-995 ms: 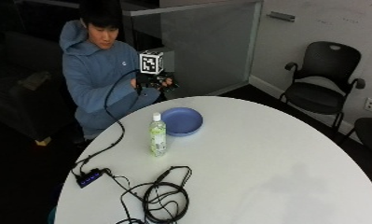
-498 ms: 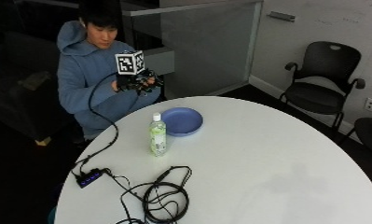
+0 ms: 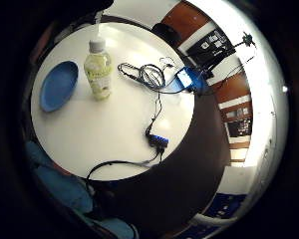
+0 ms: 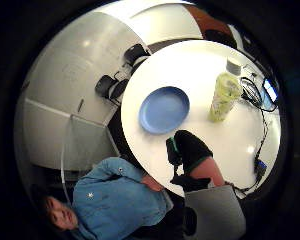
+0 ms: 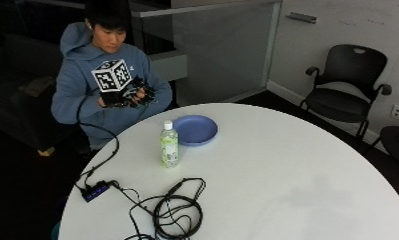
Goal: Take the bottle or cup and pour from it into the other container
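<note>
A clear bottle [image 5: 169, 147] of yellow-green drink with a white cap stands upright on the round white table [image 5: 285, 175]. Just behind it lies a shallow blue dish [image 5: 195, 130]. My gloved right hand [image 5: 129, 96] is raised in front of the person's chest, off the table's far edge and well apart from both. It holds nothing and its fingers hang loosely curled. In the thumb side palm view the bottle [image 4: 224, 95] and dish [image 4: 163, 109] sit beyond a gloved finger [image 4: 190, 150]. The little finger side palm view shows the bottle [image 3: 98, 69] beside the dish [image 3: 58, 85].
A coil of black cable [image 5: 176, 212] lies near the table's front edge, joined to a small black hub [image 5: 96, 191] at the left rim. Two black office chairs [image 5: 345, 95] stand by the wall at the right. A glass partition stands behind the person.
My gloved hand has drawn back from the table's edge toward the person's chest, moving left in the outside view. The bottle and dish have stayed put.
</note>
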`<state>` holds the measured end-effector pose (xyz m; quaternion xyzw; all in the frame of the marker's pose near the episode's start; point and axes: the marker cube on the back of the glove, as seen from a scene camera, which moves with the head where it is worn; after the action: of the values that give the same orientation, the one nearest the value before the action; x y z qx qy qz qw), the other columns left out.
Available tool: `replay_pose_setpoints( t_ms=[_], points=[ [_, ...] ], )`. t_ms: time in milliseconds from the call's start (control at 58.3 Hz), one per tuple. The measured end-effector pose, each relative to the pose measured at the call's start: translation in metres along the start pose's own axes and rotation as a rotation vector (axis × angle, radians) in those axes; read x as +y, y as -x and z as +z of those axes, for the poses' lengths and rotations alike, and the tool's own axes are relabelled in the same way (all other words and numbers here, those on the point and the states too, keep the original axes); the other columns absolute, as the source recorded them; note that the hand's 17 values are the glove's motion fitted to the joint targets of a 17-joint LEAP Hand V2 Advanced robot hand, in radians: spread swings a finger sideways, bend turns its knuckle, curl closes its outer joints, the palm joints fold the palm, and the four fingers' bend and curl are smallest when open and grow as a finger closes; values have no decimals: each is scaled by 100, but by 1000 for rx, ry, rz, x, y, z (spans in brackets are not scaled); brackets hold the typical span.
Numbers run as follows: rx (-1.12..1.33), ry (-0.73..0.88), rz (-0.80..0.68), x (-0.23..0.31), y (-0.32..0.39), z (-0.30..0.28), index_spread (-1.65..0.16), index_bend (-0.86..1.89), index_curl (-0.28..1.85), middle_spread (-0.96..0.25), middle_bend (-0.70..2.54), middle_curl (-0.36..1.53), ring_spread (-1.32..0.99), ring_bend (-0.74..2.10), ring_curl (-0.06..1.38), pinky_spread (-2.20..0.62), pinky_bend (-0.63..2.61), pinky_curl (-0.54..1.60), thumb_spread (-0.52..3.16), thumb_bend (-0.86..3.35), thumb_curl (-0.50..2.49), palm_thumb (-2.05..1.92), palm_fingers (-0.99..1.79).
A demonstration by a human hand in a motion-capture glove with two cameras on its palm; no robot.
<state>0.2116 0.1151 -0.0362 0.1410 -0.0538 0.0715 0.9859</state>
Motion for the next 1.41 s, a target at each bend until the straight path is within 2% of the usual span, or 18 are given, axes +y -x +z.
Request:
replay_pose_setpoints(
  t_ms=[326, 618, 909, 1407],
  points=[
    [-140, -72, 14, 2, -52, -1, -35, 16, 27, -1, 19, 31, 18, 45, 28, 24, 50, 24, 97, -3, 38, 67, 21],
    [-654, -95, 90, -7, -97, 40, -34, 12, 25, 1, 18, 32, 16, 48, 30, 24, 52, 26, 94, -2, 40, 73, 24],
    [-913, -142, 154, -18, -121, 75, -37, 11, 21, 1, 18, 31, 17, 50, 30, 25, 62, 29, 91, -3, 40, 72, 6],
    [-1092, -57, 163, -42, -115, 141, -41, 11, 16, -1, 17, 29, 18, 52, 29, 26, 71, 30, 84, -3, 38, 69, -9]
  ],
)
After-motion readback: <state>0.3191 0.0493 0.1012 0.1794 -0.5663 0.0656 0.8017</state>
